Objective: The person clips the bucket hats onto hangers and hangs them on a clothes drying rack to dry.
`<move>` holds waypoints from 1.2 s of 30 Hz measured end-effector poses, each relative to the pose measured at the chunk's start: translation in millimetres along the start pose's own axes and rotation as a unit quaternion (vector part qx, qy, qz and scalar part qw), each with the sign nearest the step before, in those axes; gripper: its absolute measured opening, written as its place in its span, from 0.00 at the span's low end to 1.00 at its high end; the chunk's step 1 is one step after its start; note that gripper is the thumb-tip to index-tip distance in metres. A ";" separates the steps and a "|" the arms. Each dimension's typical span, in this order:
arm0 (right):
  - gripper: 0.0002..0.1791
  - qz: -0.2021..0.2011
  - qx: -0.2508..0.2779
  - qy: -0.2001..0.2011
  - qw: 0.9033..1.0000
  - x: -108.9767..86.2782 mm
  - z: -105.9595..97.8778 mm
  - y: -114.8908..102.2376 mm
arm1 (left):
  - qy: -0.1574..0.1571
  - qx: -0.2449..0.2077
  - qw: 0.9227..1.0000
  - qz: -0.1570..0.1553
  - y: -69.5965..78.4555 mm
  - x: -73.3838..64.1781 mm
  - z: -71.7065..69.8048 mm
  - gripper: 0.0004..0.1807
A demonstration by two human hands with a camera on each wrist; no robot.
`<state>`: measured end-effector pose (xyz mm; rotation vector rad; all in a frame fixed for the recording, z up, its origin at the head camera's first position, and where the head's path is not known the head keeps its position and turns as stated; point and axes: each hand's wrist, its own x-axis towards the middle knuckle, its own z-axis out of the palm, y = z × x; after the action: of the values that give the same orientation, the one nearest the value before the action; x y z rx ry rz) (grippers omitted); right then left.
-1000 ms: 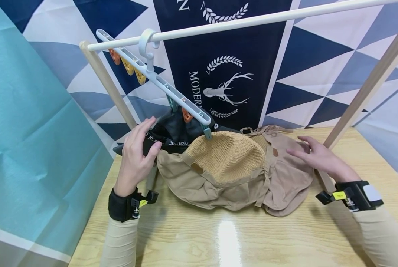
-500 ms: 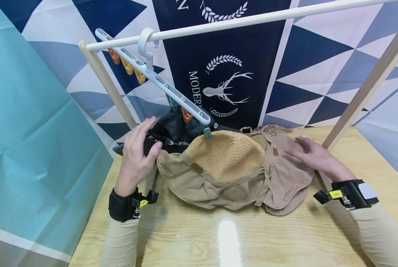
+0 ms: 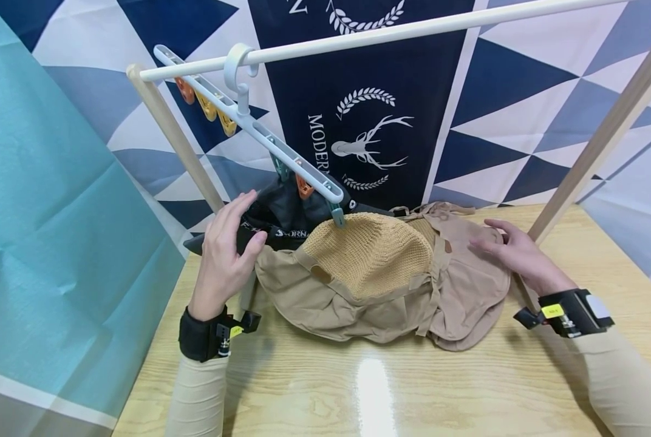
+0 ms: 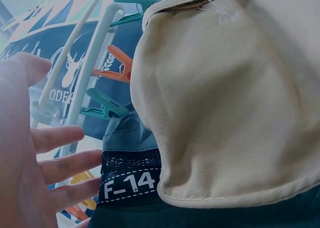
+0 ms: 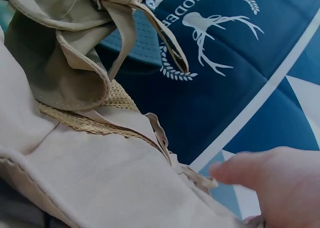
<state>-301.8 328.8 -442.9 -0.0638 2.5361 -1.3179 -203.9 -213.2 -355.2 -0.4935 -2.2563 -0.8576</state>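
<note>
A tan sun hat (image 3: 325,312) with a knitted straw crown (image 3: 371,255) hangs from a teal clip (image 3: 338,215) at the hanger's near end. Behind it a black hat (image 3: 295,212) hangs under other clips; its lettered band (image 4: 127,188) shows in the left wrist view. To the right lies a pinkish-beige sun hat (image 3: 470,285), overlapped by the tan one. My left hand (image 3: 224,255) is held beside the black hat, fingers spread and holding nothing. Over the beige brim's right side is my right hand (image 3: 517,252), thumb and finger apart; whether it touches the cloth is unclear.
A pale blue clip hanger (image 3: 271,142) hooks over the white rail (image 3: 374,36) of a wooden rack. Orange and yellow clips (image 3: 205,106) dangle from its far half. The rack's right post (image 3: 593,139) rises behind my right hand. All stand on a wooden table (image 3: 314,388).
My right hand has shifted slightly left near the beige hat. My left hand and the hats look almost unchanged.
</note>
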 end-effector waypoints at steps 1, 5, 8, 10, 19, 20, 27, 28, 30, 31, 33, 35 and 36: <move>0.55 -0.001 -0.002 0.002 1.000 0.3 0.2 1.3 | 0.000 -0.001 1.000 0.000 0.0 -0.1 0.2 0.52; 0.53 -0.007 0.001 0.011 1.000 2.0 1.7 7.1 | -0.002 -0.002 1.000 0.001 -0.6 -0.5 0.9 0.51; 0.53 -0.011 0.009 0.016 1.000 3.9 2.0 10.5 | -0.002 -0.002 1.000 0.003 -0.6 -0.1 1.4 0.50; 0.52 -0.015 0.017 0.016 1.000 4.9 2.5 11.9 | -0.001 -0.003 1.000 0.003 -0.5 0.2 1.7 0.49; 0.49 0.005 0.016 0.025 1.000 6.5 4.2 10.8 | -0.007 -0.006 1.000 0.000 2.6 0.1 2.0 0.46; 0.49 0.008 0.016 0.027 0.999 6.3 4.4 9.8 | -0.005 -0.006 1.000 0.000 2.9 0.1 2.1 0.47; 0.44 -0.017 0.020 0.066 0.997 3.6 9.9 4.7 | 0.008 -0.007 1.000 0.007 1.8 0.1 2.9 0.49; 0.44 -0.024 0.028 0.072 0.997 3.3 10.5 4.1 | 0.008 -0.007 1.000 0.007 1.8 0.2 3.0 0.49; 0.44 -0.039 0.046 0.084 0.995 2.6 11.1 2.4 | 0.007 -0.007 1.000 0.007 1.9 0.4 3.0 0.49; 0.44 -0.046 0.058 0.088 0.993 2.2 11.1 1.1 | 0.006 -0.007 1.000 0.007 2.2 0.6 2.8 0.49; 0.44 -0.057 0.075 0.098 0.991 1.3 10.2 -1.8 | 0.004 -0.007 1.000 0.006 2.4 0.5 2.7 0.48; 0.44 -0.064 0.097 0.103 0.988 0.1 8.8 -5.1 | 0.003 -0.008 1.000 0.006 2.7 0.4 2.5 0.46; 0.44 -0.069 0.118 0.103 0.985 -0.2 8.3 -6.4 | 0.002 -0.007 1.000 0.005 2.9 0.2 2.4 0.46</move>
<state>-300.0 318.6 -442.2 -0.0568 2.5583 -1.7545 -203.6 -209.5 -355.1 -0.5096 -2.2433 -0.8700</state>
